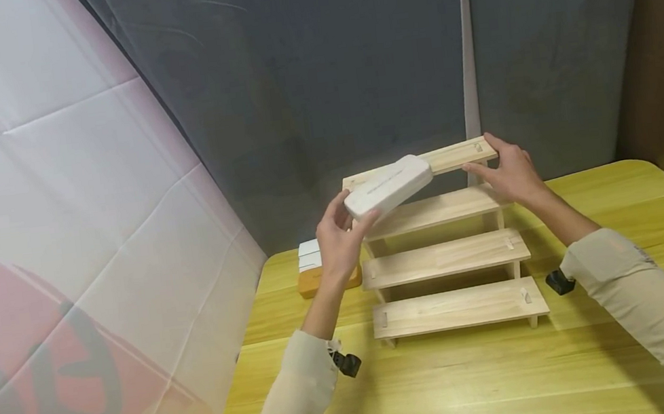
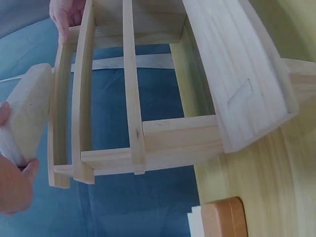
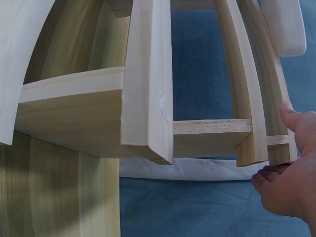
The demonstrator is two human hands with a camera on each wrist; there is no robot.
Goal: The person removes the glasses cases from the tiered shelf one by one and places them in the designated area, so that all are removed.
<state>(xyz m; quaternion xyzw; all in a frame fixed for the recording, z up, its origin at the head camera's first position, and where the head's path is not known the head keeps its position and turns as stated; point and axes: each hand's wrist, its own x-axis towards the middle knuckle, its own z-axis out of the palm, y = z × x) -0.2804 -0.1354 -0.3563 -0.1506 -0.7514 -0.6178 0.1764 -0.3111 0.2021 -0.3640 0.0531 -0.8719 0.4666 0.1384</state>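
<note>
In the head view my left hand (image 1: 337, 242) grips the near left end of a white oblong case (image 1: 388, 188), like a glasses case with small print on its lid. The case is tilted at the left part of the top shelf (image 1: 455, 155) of a four-step wooden rack (image 1: 460, 307). Whether it touches the shelf, I cannot tell. My right hand (image 1: 512, 169) pinches that shelf's right end, thumb in front. In the right wrist view the right hand (image 3: 294, 180) is at the shelf end. The left wrist view shows the white case (image 2: 29, 108) between thumb and fingers.
An orange-brown case (image 1: 311, 282) lies left of the rack, with white flat pieces (image 1: 309, 254) behind it. The rack stands on a yellow wood-grain table (image 1: 451, 385). A grey fabric wall (image 1: 318, 85) rises behind, a white panel (image 1: 87, 160) at left.
</note>
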